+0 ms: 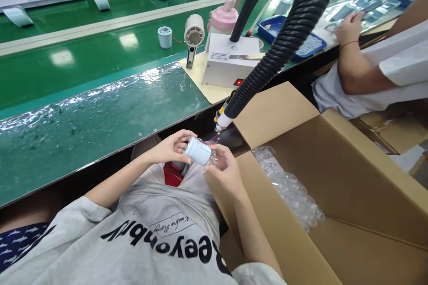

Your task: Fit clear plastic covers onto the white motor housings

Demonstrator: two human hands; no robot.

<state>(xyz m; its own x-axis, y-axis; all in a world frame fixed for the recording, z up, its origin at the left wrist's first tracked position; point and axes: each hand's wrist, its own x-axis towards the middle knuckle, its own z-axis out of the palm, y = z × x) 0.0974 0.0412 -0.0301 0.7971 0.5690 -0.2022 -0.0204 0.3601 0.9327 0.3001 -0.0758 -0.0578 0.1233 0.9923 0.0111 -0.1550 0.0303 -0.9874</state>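
A light blue cylindrical housing (198, 151) is held between both hands above the lap, tilted on its side. My left hand (175, 147) grips its left end, with the fingers behind and the thumb at the front. On the other side, my right hand (224, 167) pinches a clear plastic part (213, 158) at the housing's right end. Thin coloured wires (212, 142) stick out over the housing. Just above them hangs the white nozzle (223, 122) of a black ribbed hose (277, 48).
An open cardboard box (361, 178) with several clear plastic parts (290, 189) stands at the right. Behind the green worktop (133, 120) are a white device (230, 62), a small fan (194, 35) and a blue housing (165, 37). A co-worker's hand (349, 28) is at the upper right.
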